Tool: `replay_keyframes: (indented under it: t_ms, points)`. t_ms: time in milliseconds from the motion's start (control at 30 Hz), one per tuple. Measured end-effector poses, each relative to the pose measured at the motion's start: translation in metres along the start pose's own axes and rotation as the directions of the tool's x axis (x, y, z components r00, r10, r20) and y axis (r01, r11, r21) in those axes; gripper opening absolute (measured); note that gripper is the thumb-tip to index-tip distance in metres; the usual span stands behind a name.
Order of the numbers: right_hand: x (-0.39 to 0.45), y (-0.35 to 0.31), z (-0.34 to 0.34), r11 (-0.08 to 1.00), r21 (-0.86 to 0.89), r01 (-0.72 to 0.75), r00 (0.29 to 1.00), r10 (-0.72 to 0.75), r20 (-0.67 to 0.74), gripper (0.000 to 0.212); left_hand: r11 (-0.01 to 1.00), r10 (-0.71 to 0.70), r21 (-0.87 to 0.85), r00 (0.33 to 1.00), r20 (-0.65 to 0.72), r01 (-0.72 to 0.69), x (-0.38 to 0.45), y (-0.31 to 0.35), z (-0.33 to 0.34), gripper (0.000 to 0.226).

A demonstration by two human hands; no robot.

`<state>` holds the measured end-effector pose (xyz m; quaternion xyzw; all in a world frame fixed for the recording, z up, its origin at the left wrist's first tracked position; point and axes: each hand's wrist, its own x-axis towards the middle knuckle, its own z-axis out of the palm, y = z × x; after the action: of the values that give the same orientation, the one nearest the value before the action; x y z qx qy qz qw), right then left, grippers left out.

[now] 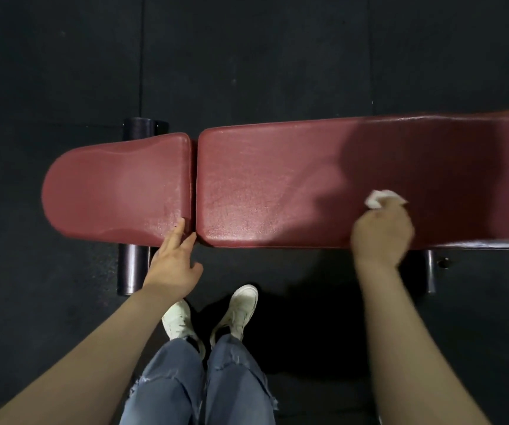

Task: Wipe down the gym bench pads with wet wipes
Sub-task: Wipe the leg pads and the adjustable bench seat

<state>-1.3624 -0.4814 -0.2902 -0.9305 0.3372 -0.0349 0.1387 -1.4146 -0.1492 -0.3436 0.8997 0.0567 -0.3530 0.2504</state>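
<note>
We stand at the near edge of a red bench on a dark floor (pixel 247 56). Our right hand (pixel 382 237) lies on the long pad (pixel 277 179) near its near edge, fingers curled round a crumpled white wipe (pixel 382 198) and pressing it to the pad. Our left hand (pixel 175 265) is relaxed, fingers straight, fingertips touching the near edge of the short pad (pixel 118 185) beside the gap between pads. White shoes (pixel 241 311) and jeans (pixel 204 384) show below.

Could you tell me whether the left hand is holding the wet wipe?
No, the wet wipe is under the right hand on the long pad, while the left hand holds nothing.
</note>
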Motion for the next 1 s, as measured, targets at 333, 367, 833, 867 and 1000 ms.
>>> replay_keyframes:
  t_ms: [333, 367, 833, 867, 1000]
  points:
    - [-0.101, -0.096, 0.068, 0.495, 0.186, 0.849, 0.331, -0.772, 0.543, 0.028, 0.996, -0.012, -0.092, 1.0, 0.021, 0.014, -0.006, -0.001, 0.005, 0.065]
    - [-0.079, -0.069, 0.055, 0.539, 0.144, 0.83, 0.436, -0.788, 0.436, 0.027, 0.995, -0.015, -0.1, 1.0, 0.027, 0.018, -0.006, -0.002, 0.005, 0.065]
    - [-0.146, -0.102, 0.084, 0.776, -0.008, 0.63, 0.695, -0.559, 0.452, 0.018, 0.994, 0.026, -0.106, 0.999, 0.037, -0.022, -0.005, -0.01, 0.006, 0.071]
    - [-0.161, -0.117, 0.095, 0.671, 0.021, 0.741, 0.548, -0.623, 0.558, 0.021, 0.994, 0.037, -0.101, 0.999, 0.04, -0.033, -0.004, -0.012, 0.006, 0.072]
    - [-0.137, -0.094, 0.094, 0.466, 0.14, 0.874, 0.348, -0.8, 0.488, 0.027, 0.995, 0.08, -0.071, 0.996, 0.04, -0.077, -0.005, -0.017, 0.007, 0.068]
